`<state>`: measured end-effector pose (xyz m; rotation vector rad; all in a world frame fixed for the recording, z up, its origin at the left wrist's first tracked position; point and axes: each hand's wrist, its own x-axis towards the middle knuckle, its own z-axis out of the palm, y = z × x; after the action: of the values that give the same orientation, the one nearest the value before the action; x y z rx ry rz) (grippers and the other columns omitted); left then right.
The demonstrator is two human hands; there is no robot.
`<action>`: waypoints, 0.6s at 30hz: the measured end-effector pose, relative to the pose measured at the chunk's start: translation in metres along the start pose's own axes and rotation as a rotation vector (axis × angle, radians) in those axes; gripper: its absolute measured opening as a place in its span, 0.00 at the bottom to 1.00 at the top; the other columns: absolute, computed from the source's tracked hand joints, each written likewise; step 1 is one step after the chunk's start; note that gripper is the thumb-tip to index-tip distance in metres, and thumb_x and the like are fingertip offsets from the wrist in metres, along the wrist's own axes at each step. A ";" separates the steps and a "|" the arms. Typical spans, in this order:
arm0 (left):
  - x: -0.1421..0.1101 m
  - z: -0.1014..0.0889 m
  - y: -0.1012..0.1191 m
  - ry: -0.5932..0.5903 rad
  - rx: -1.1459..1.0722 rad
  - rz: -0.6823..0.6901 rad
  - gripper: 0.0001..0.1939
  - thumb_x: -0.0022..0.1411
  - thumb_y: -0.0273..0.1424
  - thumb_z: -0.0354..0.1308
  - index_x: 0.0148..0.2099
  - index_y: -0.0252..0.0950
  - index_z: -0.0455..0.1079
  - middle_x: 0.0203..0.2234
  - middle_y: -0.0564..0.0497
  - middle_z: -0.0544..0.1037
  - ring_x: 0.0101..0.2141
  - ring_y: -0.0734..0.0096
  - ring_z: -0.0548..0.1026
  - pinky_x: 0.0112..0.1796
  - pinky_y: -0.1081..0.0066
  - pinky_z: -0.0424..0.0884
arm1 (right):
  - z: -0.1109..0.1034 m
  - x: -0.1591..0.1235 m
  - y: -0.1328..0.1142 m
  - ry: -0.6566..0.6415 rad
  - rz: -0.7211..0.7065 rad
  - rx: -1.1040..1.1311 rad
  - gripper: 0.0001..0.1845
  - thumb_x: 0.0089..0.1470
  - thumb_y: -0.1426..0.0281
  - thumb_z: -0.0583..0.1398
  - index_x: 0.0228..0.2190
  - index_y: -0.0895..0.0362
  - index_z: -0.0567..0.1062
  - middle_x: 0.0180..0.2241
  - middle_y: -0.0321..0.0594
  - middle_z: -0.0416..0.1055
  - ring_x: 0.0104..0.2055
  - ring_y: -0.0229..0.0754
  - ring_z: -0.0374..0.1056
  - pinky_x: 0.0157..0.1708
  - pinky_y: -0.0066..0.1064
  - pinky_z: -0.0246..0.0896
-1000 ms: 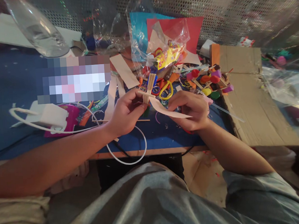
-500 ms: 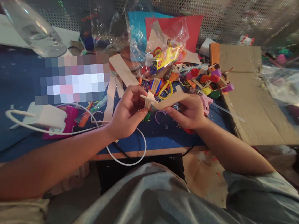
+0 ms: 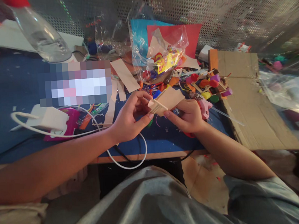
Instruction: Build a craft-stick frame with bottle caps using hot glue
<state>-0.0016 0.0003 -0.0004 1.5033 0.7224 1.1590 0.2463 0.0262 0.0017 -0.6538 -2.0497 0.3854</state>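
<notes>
Head view showed your left hand (image 3: 133, 118) pinching a bundle of thin sticks (image 3: 157, 108) between thumb and curled fingers, above the tabletop (image 3: 7, 91) and back from the middle of its near edge. Your right hand (image 3: 189, 114) gripped a pale paper strip (image 3: 173, 96) that met the bundle; its thumb tip lay by the sticks, while its other fingers were partly hidden behind the strip.

Clutter crowded the space beyond your hands. Toward the far edge you had a clear plastic bag (image 3: 170, 61) with a yellow label, in front of a red sheet (image 3: 194, 35) and a blue sheet (image 3: 139, 51). Just beyond your right hand sat a cluster of colourful pieces (image 3: 210, 83), and flattened cardboard (image 3: 254, 115) covered the tabletop farther right. A pink object (image 3: 205, 108) stood right beside that hand. Toward the left, a white adapter (image 3: 47, 116) lay near your forearm, which hid part of a white cable (image 3: 146, 148) looping over the near edge. A bottle (image 3: 45, 39) leaned at the far left.
</notes>
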 end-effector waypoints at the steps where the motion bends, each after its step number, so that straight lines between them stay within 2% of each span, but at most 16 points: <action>1: 0.000 0.000 0.000 0.021 -0.001 -0.002 0.23 0.64 0.27 0.71 0.57 0.42 0.67 0.42 0.53 0.72 0.37 0.73 0.75 0.38 0.72 0.75 | 0.000 0.000 0.000 -0.006 0.006 -0.004 0.17 0.69 0.62 0.67 0.28 0.54 0.79 0.22 0.36 0.77 0.22 0.36 0.68 0.24 0.30 0.62; 5: 0.002 0.002 0.002 0.079 -0.004 -0.022 0.25 0.59 0.26 0.74 0.54 0.42 0.68 0.40 0.55 0.68 0.35 0.75 0.71 0.37 0.73 0.74 | 0.001 -0.001 0.001 -0.020 0.016 -0.014 0.18 0.68 0.61 0.68 0.26 0.54 0.78 0.21 0.36 0.76 0.22 0.37 0.70 0.24 0.29 0.62; 8: 0.002 0.001 0.002 0.074 0.048 -0.032 0.22 0.60 0.28 0.74 0.52 0.41 0.70 0.39 0.53 0.70 0.35 0.73 0.73 0.38 0.71 0.75 | 0.002 -0.001 0.002 -0.038 0.004 -0.009 0.18 0.68 0.61 0.69 0.27 0.54 0.78 0.21 0.35 0.77 0.21 0.36 0.69 0.23 0.29 0.61; 11: 0.002 0.001 0.002 0.081 0.120 -0.002 0.18 0.60 0.29 0.74 0.49 0.40 0.72 0.41 0.51 0.72 0.38 0.70 0.75 0.40 0.69 0.76 | 0.002 0.001 0.001 -0.067 -0.009 -0.001 0.16 0.69 0.62 0.69 0.29 0.54 0.79 0.22 0.35 0.78 0.22 0.36 0.70 0.23 0.29 0.62; 15: 0.003 0.001 0.004 0.079 0.115 0.029 0.19 0.59 0.28 0.75 0.49 0.39 0.73 0.47 0.48 0.73 0.37 0.73 0.73 0.37 0.71 0.75 | 0.002 0.002 0.000 -0.064 -0.015 0.031 0.15 0.68 0.64 0.70 0.28 0.54 0.79 0.22 0.34 0.78 0.21 0.35 0.69 0.23 0.28 0.61; 18: 0.003 0.001 0.003 0.085 0.131 0.032 0.19 0.58 0.30 0.76 0.48 0.40 0.74 0.49 0.46 0.74 0.40 0.68 0.75 0.38 0.70 0.76 | 0.002 0.002 0.000 -0.064 -0.024 0.025 0.16 0.67 0.65 0.70 0.27 0.54 0.78 0.21 0.33 0.77 0.21 0.34 0.69 0.23 0.28 0.60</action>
<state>-0.0001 0.0022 0.0037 1.5868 0.8493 1.2257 0.2441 0.0271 0.0017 -0.6077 -2.1082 0.4225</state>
